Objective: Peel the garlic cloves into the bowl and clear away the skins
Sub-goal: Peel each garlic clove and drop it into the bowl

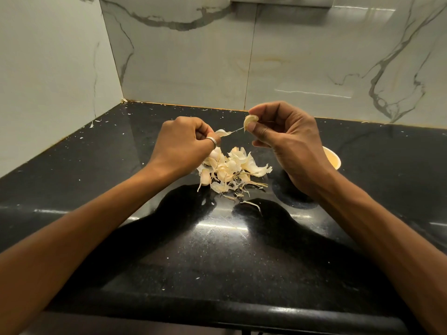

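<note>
My right hand [287, 139] pinches a pale garlic clove [249, 120] between thumb and fingers, held above the black counter. My left hand [186, 143], wearing a ring, pinches a strip of skin [223, 133] that still trails by a thin thread to the clove. Below and between the hands lies a pile of garlic skins and unpeeled cloves [229, 170] on the counter. A small cream bowl [332, 157] stands to the right, mostly hidden behind my right wrist; its contents cannot be seen.
The black speckled counter [217, 250] fills a corner between marble walls at the left and back. Small skin flakes are scattered over it, with a loose shred [252, 204] in front of the pile. The counter's front edge runs along the bottom.
</note>
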The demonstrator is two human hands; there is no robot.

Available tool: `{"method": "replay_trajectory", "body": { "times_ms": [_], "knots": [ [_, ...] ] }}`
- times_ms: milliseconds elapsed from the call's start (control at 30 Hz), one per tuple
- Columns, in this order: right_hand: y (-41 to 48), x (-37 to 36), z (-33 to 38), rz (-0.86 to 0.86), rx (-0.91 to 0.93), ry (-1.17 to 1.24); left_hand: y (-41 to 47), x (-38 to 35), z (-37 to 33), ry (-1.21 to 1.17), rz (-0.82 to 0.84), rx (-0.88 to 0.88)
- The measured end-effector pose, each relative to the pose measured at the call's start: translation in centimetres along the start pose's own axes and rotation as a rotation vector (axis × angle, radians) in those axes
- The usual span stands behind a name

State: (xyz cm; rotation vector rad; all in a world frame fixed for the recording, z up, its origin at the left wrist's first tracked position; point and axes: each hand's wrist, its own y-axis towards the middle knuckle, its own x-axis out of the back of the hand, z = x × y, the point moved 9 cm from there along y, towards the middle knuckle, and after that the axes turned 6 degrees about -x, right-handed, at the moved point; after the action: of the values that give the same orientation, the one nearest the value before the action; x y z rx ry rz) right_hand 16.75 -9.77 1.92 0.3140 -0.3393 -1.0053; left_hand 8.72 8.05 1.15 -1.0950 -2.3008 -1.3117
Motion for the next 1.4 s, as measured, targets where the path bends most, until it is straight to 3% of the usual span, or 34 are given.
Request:
{"method": "replay_trajectory", "body": {
  "times_ms": [200,600,800,933,1233,1400],
  "knots": [
    [0.1,0.3,0.0,-0.014,0.011,-0.020,0.0,0.6,0.3,0.193,-0.065,-0.042],
    [0.2,0.0,-0.3,0.024,0.016,-0.075,0.0,0.5,-0.2,0.242,-0.080,-0.171],
    [0.1,-0.3,-0.5,0.038,0.011,-0.085,-0.7,-0.1,-3.6,0.052,-0.020,-0.408],
    [0.1,-0.3,-0.4,0.043,0.019,-0.111,-1.4,-0.8,-4.8,0.054,0.029,-0.521],
    [0.1,-0.4,-0.6,0.033,0.013,-0.141,-1.3,-0.1,-4.5,0.056,-0.031,-0.521],
    [-0.1,-0.9,-0.1,0.023,0.129,-0.322,-1.2,0.1,-4.6,0.044,-0.057,-0.514]
  ]
}}
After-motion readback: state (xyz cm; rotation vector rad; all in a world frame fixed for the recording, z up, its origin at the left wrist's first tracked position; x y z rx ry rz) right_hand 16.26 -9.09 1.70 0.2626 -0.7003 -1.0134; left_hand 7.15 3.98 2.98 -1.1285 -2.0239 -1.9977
